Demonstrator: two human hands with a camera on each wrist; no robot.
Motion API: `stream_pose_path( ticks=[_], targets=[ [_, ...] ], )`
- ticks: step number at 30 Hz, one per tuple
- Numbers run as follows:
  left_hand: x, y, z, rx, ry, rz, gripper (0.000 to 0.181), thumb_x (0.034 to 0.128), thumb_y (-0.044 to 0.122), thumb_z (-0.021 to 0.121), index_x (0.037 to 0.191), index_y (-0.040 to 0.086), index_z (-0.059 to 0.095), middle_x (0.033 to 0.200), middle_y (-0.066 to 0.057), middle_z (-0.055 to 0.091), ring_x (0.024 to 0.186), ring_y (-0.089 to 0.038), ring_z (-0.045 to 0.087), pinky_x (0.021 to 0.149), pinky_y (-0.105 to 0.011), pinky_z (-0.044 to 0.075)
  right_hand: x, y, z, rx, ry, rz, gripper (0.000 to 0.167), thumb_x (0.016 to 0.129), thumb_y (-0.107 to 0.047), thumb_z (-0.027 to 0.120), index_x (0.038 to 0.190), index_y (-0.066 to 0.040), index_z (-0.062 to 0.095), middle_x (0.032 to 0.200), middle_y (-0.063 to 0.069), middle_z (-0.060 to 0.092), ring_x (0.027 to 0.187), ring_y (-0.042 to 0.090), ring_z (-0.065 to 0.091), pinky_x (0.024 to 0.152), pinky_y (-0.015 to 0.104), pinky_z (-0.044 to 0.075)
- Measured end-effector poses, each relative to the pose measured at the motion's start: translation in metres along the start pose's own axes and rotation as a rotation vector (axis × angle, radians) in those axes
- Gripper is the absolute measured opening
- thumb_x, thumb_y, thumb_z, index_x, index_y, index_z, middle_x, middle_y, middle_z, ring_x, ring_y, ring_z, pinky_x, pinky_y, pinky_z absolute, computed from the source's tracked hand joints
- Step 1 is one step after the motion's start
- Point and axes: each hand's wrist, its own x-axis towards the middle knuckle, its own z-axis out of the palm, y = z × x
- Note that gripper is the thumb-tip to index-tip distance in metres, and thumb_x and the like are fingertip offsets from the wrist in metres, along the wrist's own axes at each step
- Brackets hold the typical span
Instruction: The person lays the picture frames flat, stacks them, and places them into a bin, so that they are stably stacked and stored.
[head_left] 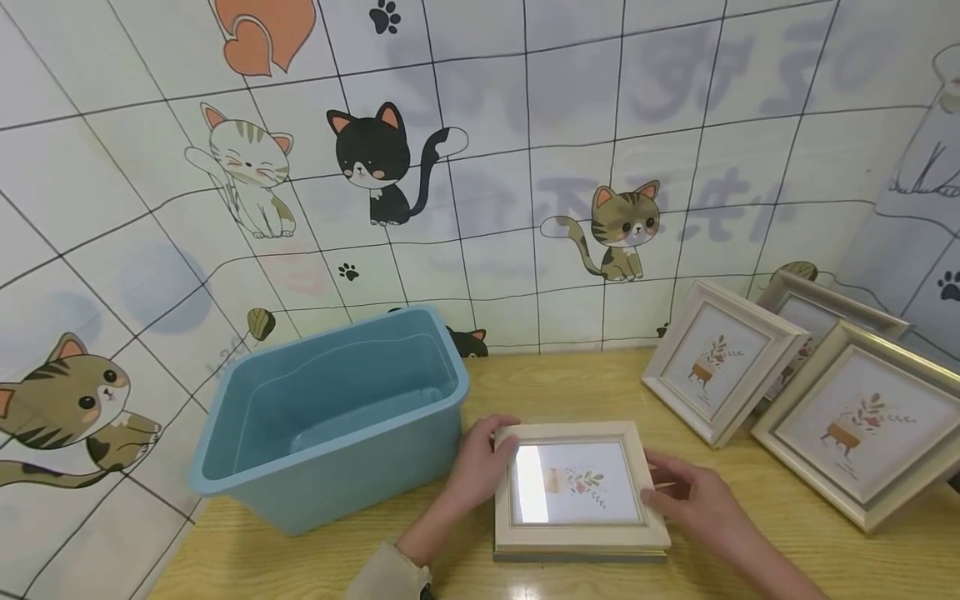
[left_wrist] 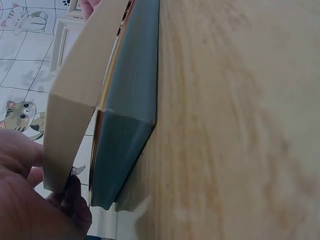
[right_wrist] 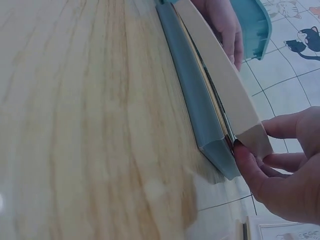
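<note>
A cream picture frame (head_left: 648,496) with a plant print lies face up over a second, grey-blue frame (head_left: 585,557). My left hand (head_left: 480,467) grips its left side near the far corner, and my right hand (head_left: 693,500) pinches the right side. In the left wrist view, fingertips reach under the cream frame (left_wrist: 75,100), where a narrow gap parts it from the lower frame (left_wrist: 130,85). The right wrist view shows finger and thumb of the right hand (right_wrist: 290,170) around a corner of the cream frame (right_wrist: 225,65).
A blue plastic bin (head_left: 337,467) stands left of the frames, its inside bare. At the right, a whitish frame (head_left: 678,350), a gold-edged frame (head_left: 817,492) and another frame (head_left: 840,300) behind them lean upright. A cat-patterned wall covering (head_left: 495,250) borders the wooden table (head_left: 555,379).
</note>
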Motion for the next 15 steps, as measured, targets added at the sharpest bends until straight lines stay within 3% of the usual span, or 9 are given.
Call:
stream_pose_path(
  ticks=[4,7,10,15],
  targets=[
    [-0.0013,-0.0015,0.001,0.0,-0.019,0.012,0.027,0.1022,0.01,0.058,0.127,0.005,0.068,0.124,-0.013,0.063,0.112,-0.026,0.058,0.097,-0.046,0.048,-0.0005,0.0026,0.0013,-0.003,-0.007,0.011,0.056,0.089,-0.004,0.077,0.137,0.015,0.054,0.114,0.02,0.07,0.094,0.023,0.068,0.074,0.026,0.055],
    [-0.0015,-0.0028,0.0018,-0.015,-0.03,0.013,0.027,0.1029,0.008,0.057,0.127,0.002,0.066,0.127,-0.016,0.062,0.124,-0.032,0.056,0.105,-0.052,0.045,-0.0008,0.0041,0.0022,0.014,-0.013,0.031,0.055,0.09,-0.005,0.077,0.137,0.013,0.056,0.124,0.024,0.067,0.097,0.023,0.066,0.074,0.027,0.054],
    [-0.0012,-0.0045,0.003,-0.012,-0.029,0.01,0.026,0.1032,0.008,0.057,0.127,0.001,0.066,0.126,-0.016,0.062,0.124,-0.033,0.056,0.105,-0.052,0.044,-0.0014,0.0053,0.0028,0.036,-0.021,0.047,0.056,0.091,-0.005,0.076,0.139,0.013,0.054,0.131,0.027,0.062,0.101,0.026,0.067,0.074,0.027,0.054],
    [0.0,-0.0061,0.0055,-0.001,-0.005,0.005,0.025,0.1025,0.008,0.057,0.125,0.003,0.068,0.123,-0.014,0.063,0.122,-0.033,0.056,0.105,-0.052,0.044,-0.002,0.0074,0.0035,0.051,-0.039,0.045,0.057,0.092,-0.006,0.075,0.141,0.013,0.052,0.13,0.027,0.062,0.103,0.028,0.067,0.074,0.028,0.054]
  ],
)
